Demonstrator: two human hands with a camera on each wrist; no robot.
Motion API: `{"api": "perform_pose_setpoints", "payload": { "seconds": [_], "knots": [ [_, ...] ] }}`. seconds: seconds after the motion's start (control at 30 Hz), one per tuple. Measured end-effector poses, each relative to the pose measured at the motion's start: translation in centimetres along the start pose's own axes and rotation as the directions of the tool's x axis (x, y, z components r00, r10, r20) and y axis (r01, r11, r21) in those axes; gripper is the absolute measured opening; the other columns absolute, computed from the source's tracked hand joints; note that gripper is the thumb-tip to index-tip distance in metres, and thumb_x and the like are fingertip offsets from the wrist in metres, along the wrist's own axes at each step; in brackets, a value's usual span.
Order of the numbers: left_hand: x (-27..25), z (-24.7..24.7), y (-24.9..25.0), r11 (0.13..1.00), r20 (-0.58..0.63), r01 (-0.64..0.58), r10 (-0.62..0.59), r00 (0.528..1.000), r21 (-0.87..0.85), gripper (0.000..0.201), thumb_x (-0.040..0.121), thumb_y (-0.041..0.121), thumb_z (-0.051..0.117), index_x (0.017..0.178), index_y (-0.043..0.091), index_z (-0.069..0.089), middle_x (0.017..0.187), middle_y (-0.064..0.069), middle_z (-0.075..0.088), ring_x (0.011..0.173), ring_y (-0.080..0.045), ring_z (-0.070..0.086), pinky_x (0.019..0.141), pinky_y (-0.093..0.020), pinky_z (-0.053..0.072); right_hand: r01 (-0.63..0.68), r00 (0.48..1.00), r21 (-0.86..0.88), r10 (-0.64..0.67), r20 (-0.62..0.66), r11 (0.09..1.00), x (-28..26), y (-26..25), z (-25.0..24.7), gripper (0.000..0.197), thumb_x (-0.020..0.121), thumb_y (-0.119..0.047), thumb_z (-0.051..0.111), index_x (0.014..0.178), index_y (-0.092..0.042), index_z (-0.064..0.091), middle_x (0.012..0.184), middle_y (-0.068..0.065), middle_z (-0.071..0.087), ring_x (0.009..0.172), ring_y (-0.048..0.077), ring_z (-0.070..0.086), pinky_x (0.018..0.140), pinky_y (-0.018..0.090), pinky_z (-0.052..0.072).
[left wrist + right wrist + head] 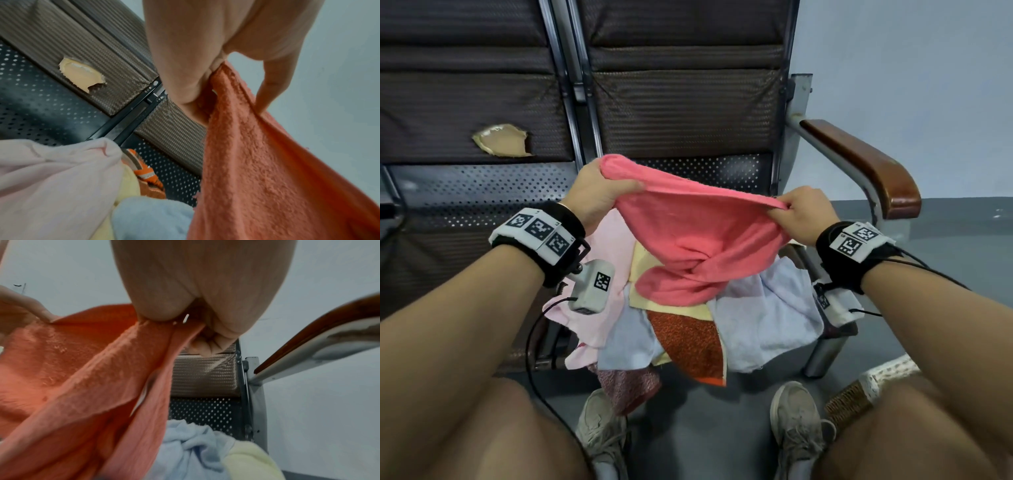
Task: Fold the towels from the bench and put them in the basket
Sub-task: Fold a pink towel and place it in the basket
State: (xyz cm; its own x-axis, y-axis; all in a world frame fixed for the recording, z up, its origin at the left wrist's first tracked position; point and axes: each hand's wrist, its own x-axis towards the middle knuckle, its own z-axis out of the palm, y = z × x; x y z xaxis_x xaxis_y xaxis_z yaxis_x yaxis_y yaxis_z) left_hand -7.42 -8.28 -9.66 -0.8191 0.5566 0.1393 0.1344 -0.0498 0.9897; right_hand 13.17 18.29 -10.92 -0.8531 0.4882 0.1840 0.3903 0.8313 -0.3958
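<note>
A coral-pink towel (698, 236) hangs in the air above the bench seat, twisted near its lower end. My left hand (599, 192) grips its upper left corner, and my right hand (801, 216) pinches the upper right edge. The wrist views show the same towel (267, 170) (86, 378) held between thumb and fingers of each hand. Below it lies a heap of towels (688, 325): pale pink, light blue, yellow, rust-red and maroon. A woven basket (866, 394) with a lace edge peeks out by my right knee.
The bench (482, 192) has perforated metal seats, padded brown backs and a torn patch (501, 140) on the left back. A wooden armrest (866, 164) juts out at the right. Grey floor and my two shoes (799, 421) lie below.
</note>
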Motion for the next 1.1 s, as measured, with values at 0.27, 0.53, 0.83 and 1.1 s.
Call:
{"api": "perform_pose_setpoints", "payload": {
  "seconds": [0.27, 0.53, 0.83, 1.1],
  "knots": [
    [2.1, -0.4, 4.2, 0.929, -0.234, -0.170, 0.254, 0.938, 0.328, 0.021, 0.074, 0.007, 0.074, 0.092, 0.018, 0.072, 0.081, 0.003, 0.070, 0.070, -0.008, 0.062, 0.057, -0.016, 0.051, 0.039, 0.999, 0.202, -0.037, -0.010, 0.979, 1.8, -0.1, -5.7, 0.029, 0.087, -0.023, 0.071, 0.058, -0.022, 0.064, 0.056, -0.006, 0.057, 0.060, 0.013, 0.055, 0.059, 0.029, 0.042],
    [3.1, -2.0, 3.4, 0.951, -0.303, -0.132, 0.218, 0.928, 0.278, 0.005, 0.080, 0.027, 0.076, 0.078, 0.024, 0.074, 0.076, -0.004, 0.069, 0.069, -0.011, 0.057, 0.066, -0.029, 0.050, 0.143, 0.988, 0.002, -0.143, 0.062, 0.990, 1.0, 0.9, -5.9, 0.026, 0.086, -0.035, 0.074, 0.065, -0.024, 0.063, 0.063, -0.006, 0.059, 0.065, 0.017, 0.056, 0.057, 0.025, 0.035],
    [3.5, -1.0, 2.0, 0.999, -0.393, 0.053, -0.048, 0.918, 0.002, 0.031, 0.101, 0.012, 0.045, 0.075, 0.018, 0.062, 0.073, 0.004, 0.052, 0.067, -0.007, 0.045, 0.058, -0.021, 0.035, 0.057, 0.998, 0.261, -0.059, 0.000, 0.964, 1.4, 1.6, -6.1, 0.022, 0.089, -0.035, 0.073, 0.077, -0.017, 0.069, 0.069, 0.001, 0.065, 0.062, 0.010, 0.057, 0.059, 0.024, 0.046],
    [3.7, -1.3, 5.3, 0.992, -0.240, -0.047, 0.074, 0.968, 0.115, 0.009, 0.086, 0.018, 0.072, 0.081, 0.020, 0.065, 0.078, 0.003, 0.065, 0.067, -0.006, 0.062, 0.065, -0.022, 0.050, 0.060, 0.998, 0.291, -0.056, -0.023, 0.955, 3.4, -0.6, -9.7, 0.014, 0.088, -0.024, 0.072, 0.098, -0.015, 0.068, 0.095, 0.003, 0.069, 0.089, 0.025, 0.065, 0.080, 0.039, 0.053]
  ]
}}
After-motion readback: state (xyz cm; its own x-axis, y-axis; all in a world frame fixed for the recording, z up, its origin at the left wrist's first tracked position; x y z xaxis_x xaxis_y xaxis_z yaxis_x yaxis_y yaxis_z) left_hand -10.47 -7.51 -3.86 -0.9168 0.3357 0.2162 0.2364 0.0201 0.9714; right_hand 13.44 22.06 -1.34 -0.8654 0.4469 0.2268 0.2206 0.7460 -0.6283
